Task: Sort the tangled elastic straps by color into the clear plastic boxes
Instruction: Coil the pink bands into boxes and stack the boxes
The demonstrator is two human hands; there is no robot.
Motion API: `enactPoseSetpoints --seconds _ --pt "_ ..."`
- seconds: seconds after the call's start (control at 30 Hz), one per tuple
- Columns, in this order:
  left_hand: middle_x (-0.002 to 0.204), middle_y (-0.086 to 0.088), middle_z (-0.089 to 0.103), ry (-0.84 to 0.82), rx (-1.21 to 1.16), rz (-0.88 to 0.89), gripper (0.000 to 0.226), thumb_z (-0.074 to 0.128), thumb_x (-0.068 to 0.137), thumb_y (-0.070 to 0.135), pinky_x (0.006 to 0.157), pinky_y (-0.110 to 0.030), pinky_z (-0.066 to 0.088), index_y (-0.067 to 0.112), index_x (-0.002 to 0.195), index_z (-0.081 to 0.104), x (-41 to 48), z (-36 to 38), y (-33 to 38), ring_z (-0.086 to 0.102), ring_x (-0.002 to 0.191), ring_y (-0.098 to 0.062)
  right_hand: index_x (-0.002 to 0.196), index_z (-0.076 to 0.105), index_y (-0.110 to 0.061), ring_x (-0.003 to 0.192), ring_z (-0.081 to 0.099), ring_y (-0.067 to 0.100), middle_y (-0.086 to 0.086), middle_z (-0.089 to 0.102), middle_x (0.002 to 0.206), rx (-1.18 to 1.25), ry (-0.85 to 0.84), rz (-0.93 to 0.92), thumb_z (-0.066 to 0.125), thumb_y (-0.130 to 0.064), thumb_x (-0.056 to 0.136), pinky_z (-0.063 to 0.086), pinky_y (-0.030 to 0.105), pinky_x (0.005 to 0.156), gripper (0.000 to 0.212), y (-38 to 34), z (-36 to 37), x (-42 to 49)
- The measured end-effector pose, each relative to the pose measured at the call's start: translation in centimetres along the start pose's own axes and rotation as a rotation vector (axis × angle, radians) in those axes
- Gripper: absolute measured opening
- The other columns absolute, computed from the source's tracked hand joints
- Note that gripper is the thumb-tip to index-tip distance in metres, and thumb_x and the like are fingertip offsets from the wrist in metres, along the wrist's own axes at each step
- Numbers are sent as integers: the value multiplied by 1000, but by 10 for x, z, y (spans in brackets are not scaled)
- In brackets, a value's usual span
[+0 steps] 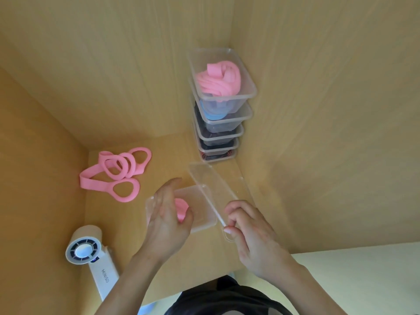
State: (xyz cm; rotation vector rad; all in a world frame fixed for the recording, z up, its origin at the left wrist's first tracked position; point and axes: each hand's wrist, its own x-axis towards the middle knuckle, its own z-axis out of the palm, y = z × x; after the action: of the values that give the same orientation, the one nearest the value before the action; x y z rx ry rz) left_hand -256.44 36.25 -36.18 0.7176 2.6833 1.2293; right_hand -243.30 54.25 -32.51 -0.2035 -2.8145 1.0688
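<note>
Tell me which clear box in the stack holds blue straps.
The second box from the top, directly under the box of pink straps; the lower boxes hold dark ones.
</note>
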Motion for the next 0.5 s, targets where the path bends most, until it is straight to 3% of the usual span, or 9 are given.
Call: enactPoseSetpoints --seconds 0.13,0.23,0.3,0.37,0.43,0.5 --pt "150 22 30 102 -85 -124 90 67 84 2 109 -29 29 33 154 20 1 -9 -11 29 142 -4 91 49 -25 107 53 7 -22 51 122 -13 -109 -179 44 -33 97 37 10 89 11 -16 -1 3" --pt "152 13 40 197 -164 -145 81 64 86 -1 109 -33 37 34 151 30 -2 -26 -21 40 139 -9 91 42 -31 106 51 3 -22 53 117 22 -155 -262 45 -30 96 32 4 90 6 -26 2 10" --pt "141 12 52 254 -164 -115 52 61 93 3 110 -41 42 32 135 51 -4 -34 -28 47 134 -10 92 40 -32 106 52 5 -21 54 115 79 -159 -266 44 -30 97 38 12 90 7 -26 2 16" --pt "132 8 59 291 -164 -133 26 55 98 10 108 -46 43 28 116 61 -10 -43 -35 51 128 -13 93 40 -32 104 54 11 -19 55 112 123 -148 -240 42 -32 99 44 25 90 6 -24 2 24" --pt "124 6 61 303 -136 -127 19 50 99 10 106 -44 43 21 107 64 -17 -49 -40 53 124 -14 94 42 -29 99 57 17 -14 55 106 143 -103 -235 44 -26 101 47 37 86 7 -21 3 33" --pt "116 8 63 295 -113 -135 20 50 102 4 102 -41 44 17 106 64 -24 -54 -41 55 118 -13 96 43 -26 91 56 18 -11 53 99 153 -35 -253 46 -20 101 48 39 81 8 -21 4 42"
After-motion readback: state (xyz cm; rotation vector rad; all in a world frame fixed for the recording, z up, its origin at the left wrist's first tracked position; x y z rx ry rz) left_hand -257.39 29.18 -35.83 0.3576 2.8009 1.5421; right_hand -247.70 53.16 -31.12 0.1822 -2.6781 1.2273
